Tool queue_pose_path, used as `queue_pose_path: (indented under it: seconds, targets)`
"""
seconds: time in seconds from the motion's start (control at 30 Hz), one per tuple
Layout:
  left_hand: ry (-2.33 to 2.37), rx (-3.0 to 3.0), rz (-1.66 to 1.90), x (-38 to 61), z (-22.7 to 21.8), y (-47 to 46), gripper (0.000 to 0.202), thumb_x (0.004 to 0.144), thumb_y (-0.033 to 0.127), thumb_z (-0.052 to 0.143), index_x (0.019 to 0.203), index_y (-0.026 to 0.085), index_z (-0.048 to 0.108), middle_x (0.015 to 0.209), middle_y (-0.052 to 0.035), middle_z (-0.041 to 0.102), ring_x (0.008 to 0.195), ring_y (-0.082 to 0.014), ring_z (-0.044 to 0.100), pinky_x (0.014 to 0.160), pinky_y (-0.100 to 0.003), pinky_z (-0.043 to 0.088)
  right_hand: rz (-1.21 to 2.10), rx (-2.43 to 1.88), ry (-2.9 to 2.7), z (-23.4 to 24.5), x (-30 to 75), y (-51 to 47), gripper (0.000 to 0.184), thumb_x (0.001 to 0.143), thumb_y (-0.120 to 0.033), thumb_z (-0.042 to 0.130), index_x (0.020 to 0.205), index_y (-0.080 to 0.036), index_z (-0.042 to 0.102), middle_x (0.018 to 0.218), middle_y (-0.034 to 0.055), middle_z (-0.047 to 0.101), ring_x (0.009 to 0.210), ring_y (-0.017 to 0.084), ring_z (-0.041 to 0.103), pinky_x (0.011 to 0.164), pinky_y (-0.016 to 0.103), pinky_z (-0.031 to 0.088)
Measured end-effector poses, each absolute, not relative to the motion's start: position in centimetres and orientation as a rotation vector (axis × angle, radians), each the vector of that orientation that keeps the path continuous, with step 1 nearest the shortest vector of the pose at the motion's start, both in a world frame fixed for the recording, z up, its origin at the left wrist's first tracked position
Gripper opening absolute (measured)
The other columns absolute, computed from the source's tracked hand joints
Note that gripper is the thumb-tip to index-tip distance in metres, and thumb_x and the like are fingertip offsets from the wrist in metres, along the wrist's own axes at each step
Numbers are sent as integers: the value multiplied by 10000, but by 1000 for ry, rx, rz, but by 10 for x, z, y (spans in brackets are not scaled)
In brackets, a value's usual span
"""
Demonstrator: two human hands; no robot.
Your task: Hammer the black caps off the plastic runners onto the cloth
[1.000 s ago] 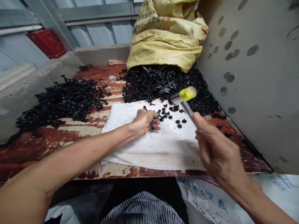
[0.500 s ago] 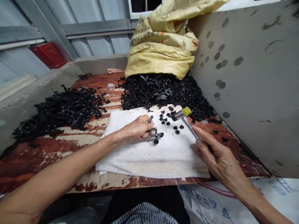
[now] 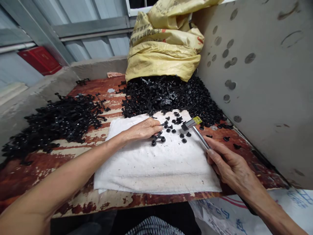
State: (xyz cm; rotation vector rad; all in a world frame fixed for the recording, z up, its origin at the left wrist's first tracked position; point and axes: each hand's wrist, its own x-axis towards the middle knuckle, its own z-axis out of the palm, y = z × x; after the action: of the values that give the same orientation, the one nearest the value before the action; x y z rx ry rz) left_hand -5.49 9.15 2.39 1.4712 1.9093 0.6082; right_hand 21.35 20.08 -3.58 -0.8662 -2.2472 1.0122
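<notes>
My left hand (image 3: 144,129) rests on a white cloth (image 3: 156,163) and pinches a black plastic piece (image 3: 156,137) with round ends. My right hand (image 3: 226,164) is closed round the metal handle of a small hammer (image 3: 193,124) whose head has a yellow tip. The hammer head sits low over the cloth, just right of several loose black caps (image 3: 174,125). The two hands are a short way apart.
A big pile of black plastic parts (image 3: 171,94) spills from a yellow sack (image 3: 163,49) at the back. Another black pile (image 3: 58,120) lies on the left of the worn red bench (image 3: 36,166). A grey spotted board (image 3: 259,81) walls the right side.
The hammer has come down from a raised position to just above the cloth. My left hand has shifted the black piece slightly left and nearer the caps.
</notes>
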Motion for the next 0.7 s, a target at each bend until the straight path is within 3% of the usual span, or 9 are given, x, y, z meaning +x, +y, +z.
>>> queue_pose_path:
  seconds: [0.17,0.5,0.7]
  targets:
    - [1884,1384,634,-56,19,92,297,882,331,446,621,195,404,560,50,364,502,-83,320,486,-243,246,979,-816,-2267,-33,213,201,441,895,-415,477,1234,-202,663,843,83,741,692,219,688,636,337,573]
    - [1885,1337,680,-57,14,94,263,877,314,454,656,176,492,551,39,391,480,-82,330,472,-250,236,1105,-875,-2252,-31,215,200,457,893,-398,495,1285,-208,634,687,42,672,569,188,608,423,261,471]
    - [1881,1366,704,-59,11,95,279,867,302,474,614,184,453,544,37,390,478,-80,332,471,-252,236,1166,-890,-2235,-30,216,199,469,888,-390,501,1302,-206,625,660,37,643,505,168,563,348,234,388]
